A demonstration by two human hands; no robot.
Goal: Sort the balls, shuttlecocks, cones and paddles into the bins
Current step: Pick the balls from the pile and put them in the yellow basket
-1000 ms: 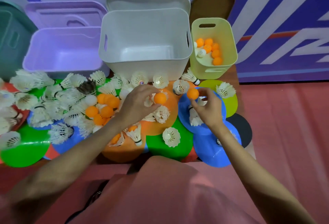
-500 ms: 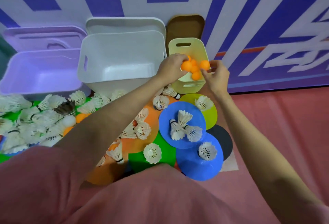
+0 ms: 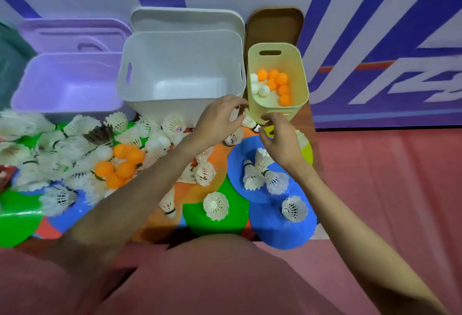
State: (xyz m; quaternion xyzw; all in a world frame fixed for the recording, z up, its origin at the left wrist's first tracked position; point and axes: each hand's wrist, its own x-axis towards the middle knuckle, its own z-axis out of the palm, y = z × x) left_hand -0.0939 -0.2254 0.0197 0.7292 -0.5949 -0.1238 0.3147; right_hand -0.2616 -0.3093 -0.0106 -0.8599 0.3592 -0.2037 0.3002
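Both hands – left, right – hovered mid-frame, each grip loose and apparently empty, below the yellow bin; better next to gather the orange balls at centre-left.

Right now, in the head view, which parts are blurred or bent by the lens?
Head view: shuttlecocks at far left smear into blur; the white bin bulges from wide-angle distortion; orange balls in the yellow bin stay sharp; both forearms look soft-edged.

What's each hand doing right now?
Left hand: fingers loosely curled, holding nothing.
Right hand: fingers loosely curled, holding nothing.
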